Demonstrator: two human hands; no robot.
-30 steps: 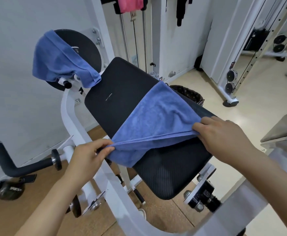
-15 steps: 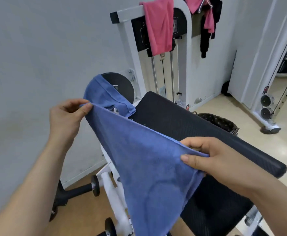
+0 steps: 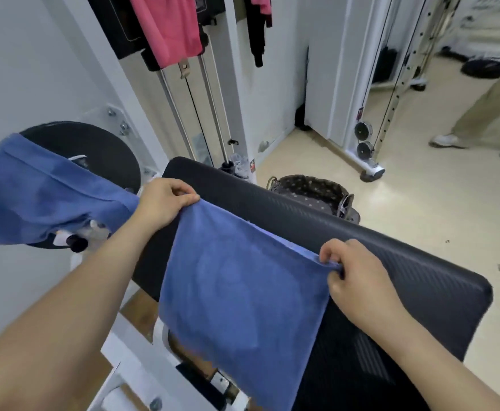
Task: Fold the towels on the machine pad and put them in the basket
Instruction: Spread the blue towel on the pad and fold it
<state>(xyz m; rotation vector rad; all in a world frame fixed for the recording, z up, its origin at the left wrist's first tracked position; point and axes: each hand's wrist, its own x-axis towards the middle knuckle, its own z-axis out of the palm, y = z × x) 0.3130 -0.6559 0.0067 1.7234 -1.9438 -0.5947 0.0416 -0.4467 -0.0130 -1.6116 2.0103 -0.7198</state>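
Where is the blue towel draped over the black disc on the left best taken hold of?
Probably by its hemmed edge, which runs exposed across the front of the draped towel. Come from the front, one hand pinching near each end, then lift up off the black disc: the cloth hangs loosely over the disc's top, so it should come free upward.

Single head-worn wide-angle view, forward and down, close above the machine pad.
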